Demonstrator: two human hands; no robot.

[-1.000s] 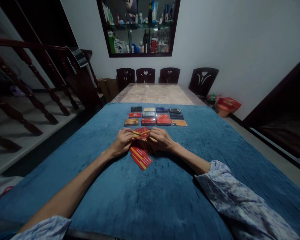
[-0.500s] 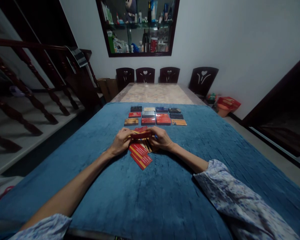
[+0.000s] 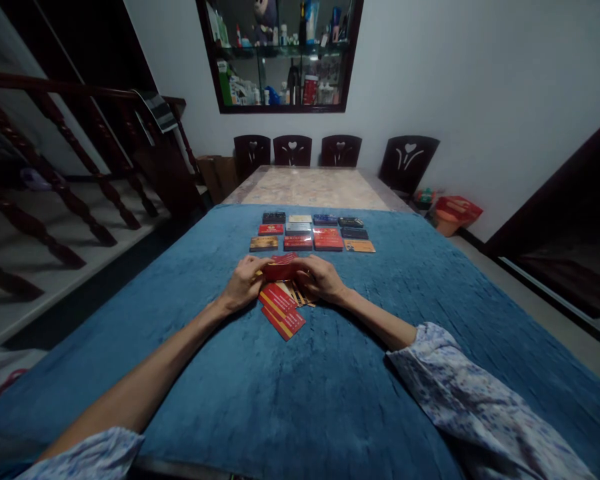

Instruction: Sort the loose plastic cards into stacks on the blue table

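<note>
Between my two hands is a small bunch of red cards (image 3: 281, 270), held just above the blue cloth. My left hand (image 3: 243, 283) is closed on its left end, thumb on top. My right hand (image 3: 321, 277) grips the right end, its lower fingers curled out of sight. Loose red cards with a yellow stripe (image 3: 284, 321) lie overlapping on the cloth under and in front of my hands. Some yellow and black striped cards (image 3: 295, 292) show partly beneath the held bunch. Beyond my hands, several card stacks (image 3: 298, 242) stand in rows.
A blue cloth (image 3: 300, 393) covers the near part of the table, and the bare marble-like top (image 3: 320, 183) shows at the far end. Dark chairs (image 3: 293, 150) stand behind it. An orange card (image 3: 359, 246) lies at the right end of the nearest row.
The held red cards have levelled, and the loose yellow edges at their left are less spread. Both hands stay in nearly the same place.
</note>
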